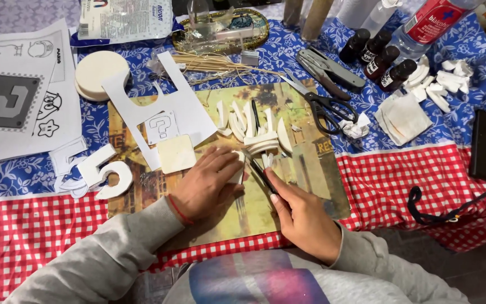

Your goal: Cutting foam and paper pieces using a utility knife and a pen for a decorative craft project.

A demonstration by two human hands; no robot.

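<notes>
**Hands on foam piece, cutting board centre**

Left hand [206, 183] lies flat, fingers spread and pressing down on a small pale foam piece [238, 169] near the middle of the cutting board [310, 180]. Not curled round it, just pinning it. Right hand [302, 217] is closed on a thin black knife [261, 173], pen-style, blade end meeting the foam piece just beside the left fingertips.

Around them:
- heap of curved foam offcuts [254, 132] just above the hands, on the board
- square foam tile [176, 153] beside the left hand, touching a white paper template [167, 104]
- white foam numeral [108, 171] at the board's left edge
- black-handled scissors [324, 107] upper right of the board
- four dark small bottles [378, 59] further back on the blue floral cloth [288, 48]
- red checked cloth [412, 169] under the near edge
</notes>
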